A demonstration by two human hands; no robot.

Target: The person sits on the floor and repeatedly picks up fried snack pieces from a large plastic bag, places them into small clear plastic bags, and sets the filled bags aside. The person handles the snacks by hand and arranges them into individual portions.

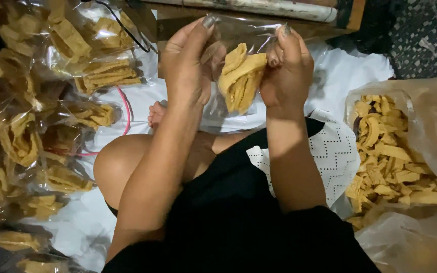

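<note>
I hold a small clear plastic bag (238, 38) up in front of me with both hands. My left hand (188, 65) pinches its left top edge between thumb and fingers. My right hand (287, 68) grips the right side, thumb up along the bag. Inside the bag sits a bunch of yellow flat chips (239, 76), standing on edge. My bent knee (117, 167) and a foot (155, 114) lie below the hands on a white sheet (350, 71).
Several filled clear packets of the same chips (51, 96) are heaped at the left. A big open plastic sack of loose chips (390, 156) stands at the right. A pink cord (126, 108) and a wooden edge (259, 10) lie beyond the hands.
</note>
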